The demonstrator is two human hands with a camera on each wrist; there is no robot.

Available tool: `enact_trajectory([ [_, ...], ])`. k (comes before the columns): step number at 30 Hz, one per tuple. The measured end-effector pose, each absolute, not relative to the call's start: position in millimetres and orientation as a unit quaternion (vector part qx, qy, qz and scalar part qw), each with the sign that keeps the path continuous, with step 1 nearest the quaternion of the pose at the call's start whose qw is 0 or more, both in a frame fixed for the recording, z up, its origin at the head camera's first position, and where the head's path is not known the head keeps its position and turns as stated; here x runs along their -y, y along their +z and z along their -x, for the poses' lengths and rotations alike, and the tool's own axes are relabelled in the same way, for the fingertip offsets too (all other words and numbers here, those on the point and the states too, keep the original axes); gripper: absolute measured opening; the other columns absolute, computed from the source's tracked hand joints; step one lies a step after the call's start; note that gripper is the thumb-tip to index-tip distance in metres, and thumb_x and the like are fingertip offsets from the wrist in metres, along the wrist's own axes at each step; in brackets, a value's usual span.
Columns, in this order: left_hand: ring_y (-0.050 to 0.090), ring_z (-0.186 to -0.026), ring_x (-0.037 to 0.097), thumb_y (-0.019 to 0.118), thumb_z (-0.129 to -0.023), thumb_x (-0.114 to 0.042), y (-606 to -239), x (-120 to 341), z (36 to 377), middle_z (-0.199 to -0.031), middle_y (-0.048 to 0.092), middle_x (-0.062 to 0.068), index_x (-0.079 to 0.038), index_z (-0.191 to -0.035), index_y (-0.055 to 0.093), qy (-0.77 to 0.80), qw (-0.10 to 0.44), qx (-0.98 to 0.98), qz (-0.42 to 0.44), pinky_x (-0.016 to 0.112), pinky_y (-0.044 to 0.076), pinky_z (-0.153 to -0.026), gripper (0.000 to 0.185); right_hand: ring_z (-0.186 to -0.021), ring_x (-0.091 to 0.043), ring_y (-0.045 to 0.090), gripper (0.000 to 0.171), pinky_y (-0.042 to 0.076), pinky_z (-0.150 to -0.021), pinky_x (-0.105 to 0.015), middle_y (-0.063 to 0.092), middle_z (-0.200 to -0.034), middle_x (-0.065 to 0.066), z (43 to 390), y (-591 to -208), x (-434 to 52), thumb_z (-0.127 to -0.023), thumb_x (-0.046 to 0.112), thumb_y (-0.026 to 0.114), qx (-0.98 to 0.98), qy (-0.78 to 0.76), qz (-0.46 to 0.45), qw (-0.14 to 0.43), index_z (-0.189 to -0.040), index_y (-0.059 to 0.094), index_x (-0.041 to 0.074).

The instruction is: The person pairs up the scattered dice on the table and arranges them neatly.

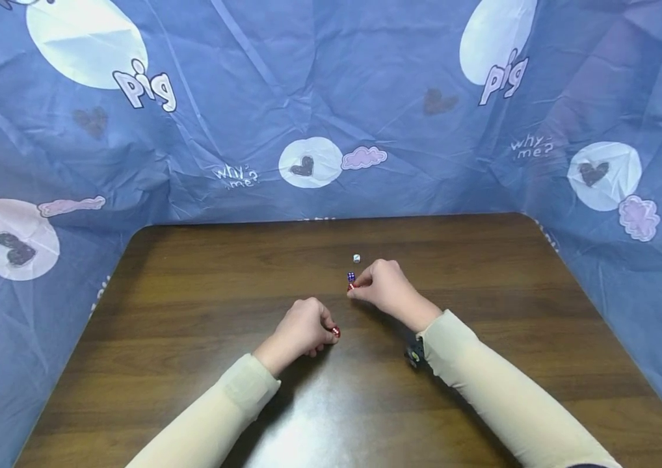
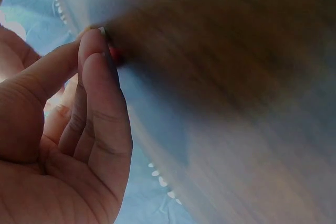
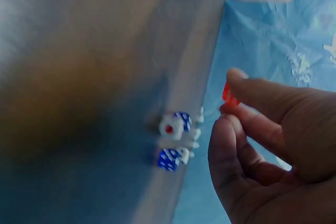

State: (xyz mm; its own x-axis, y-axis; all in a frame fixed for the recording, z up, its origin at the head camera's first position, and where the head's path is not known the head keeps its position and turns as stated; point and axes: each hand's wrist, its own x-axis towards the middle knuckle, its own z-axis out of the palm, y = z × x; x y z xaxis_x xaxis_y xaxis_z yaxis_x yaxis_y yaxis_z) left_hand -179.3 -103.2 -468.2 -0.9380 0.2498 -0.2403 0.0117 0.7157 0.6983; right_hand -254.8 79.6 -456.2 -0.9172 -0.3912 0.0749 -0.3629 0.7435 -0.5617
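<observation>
My left hand [image 1: 305, 327] pinches a red die [image 1: 335, 331] between thumb and fingers, above the middle of the table. Farther back and to the right, my right hand [image 1: 388, 289] pinches another red die [image 1: 351, 286]. That die shows between the fingertips in the right wrist view, as a red block [image 3: 230, 94]. Just beyond it in the head view is a blue die [image 1: 351, 276], with a white die [image 1: 357, 259] behind. White dice [image 3: 170, 128] and blue dice [image 3: 169, 159] sit close together in the right wrist view; whether any are stacked I cannot tell.
The brown wooden table [image 1: 190, 279] has rounded far corners. A blue printed cloth [image 1: 261, 84] hangs behind and at both sides of it. A dark device [image 1: 415, 354] is strapped at the right wrist. The left wrist view is largely blurred.
</observation>
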Motion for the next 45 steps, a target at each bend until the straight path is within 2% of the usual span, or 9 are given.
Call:
enact_trajectory([
  [7,0.057,-0.038,0.02,0.077,-0.071,-0.012,-471,103,176,-0.048,0.059,0.005,-0.014,-0.068,0.068,0.367,0.159,-0.914,-0.071,0.029,0.045,-0.033,0.009,-0.053,0.003,0.051,0.01,0.043,-0.05,-0.02,0.058,-0.058,0.022,222,-472,-81,-0.069,0.027,0.079,-0.915,-0.28,0.288,0.029,-0.065,0.071,0.024],
  [13,0.056,-0.037,0.019,0.076,-0.072,-0.013,-473,101,174,-0.048,0.059,0.004,-0.013,-0.068,0.069,0.356,0.16,-0.918,-0.073,0.029,0.044,-0.032,0.008,-0.048,0.005,0.048,0.011,0.041,-0.046,-0.018,0.054,-0.053,0.021,207,-484,-80,-0.069,0.026,0.079,-0.909,-0.259,0.324,0.044,-0.064,0.07,0.022],
  [19,0.056,-0.036,0.018,0.077,-0.071,-0.014,-474,99,176,-0.047,0.058,0.003,-0.014,-0.064,0.067,0.345,0.15,-0.923,-0.078,0.027,0.044,-0.032,0.012,-0.05,0.004,0.047,0.01,0.04,-0.047,-0.017,0.052,-0.054,0.023,206,-490,-73,-0.069,0.028,0.078,-0.907,-0.236,0.347,0.026,-0.065,0.071,0.023],
  [31,0.056,-0.037,0.017,0.078,-0.07,-0.015,-473,100,179,-0.047,0.058,0.001,-0.014,-0.064,0.066,0.336,0.144,-0.927,-0.083,0.027,0.044,-0.033,0.014,-0.053,0.003,0.049,0.011,0.043,-0.049,-0.017,0.056,-0.059,0.016,207,-487,-75,-0.067,0.02,0.08,-0.894,-0.265,0.359,0.044,-0.075,0.072,0.017],
  [45,0.052,-0.034,0.009,0.08,-0.068,-0.022,-466,100,181,-0.046,0.058,-0.003,-0.018,-0.065,0.068,0.301,0.126,-0.941,-0.087,0.028,0.044,-0.036,0.013,-0.053,0.005,0.051,0.01,0.044,-0.05,-0.016,0.058,-0.06,0.017,208,-485,-73,-0.068,0.02,0.079,-0.894,-0.269,0.357,0.033,-0.075,0.073,0.018],
])
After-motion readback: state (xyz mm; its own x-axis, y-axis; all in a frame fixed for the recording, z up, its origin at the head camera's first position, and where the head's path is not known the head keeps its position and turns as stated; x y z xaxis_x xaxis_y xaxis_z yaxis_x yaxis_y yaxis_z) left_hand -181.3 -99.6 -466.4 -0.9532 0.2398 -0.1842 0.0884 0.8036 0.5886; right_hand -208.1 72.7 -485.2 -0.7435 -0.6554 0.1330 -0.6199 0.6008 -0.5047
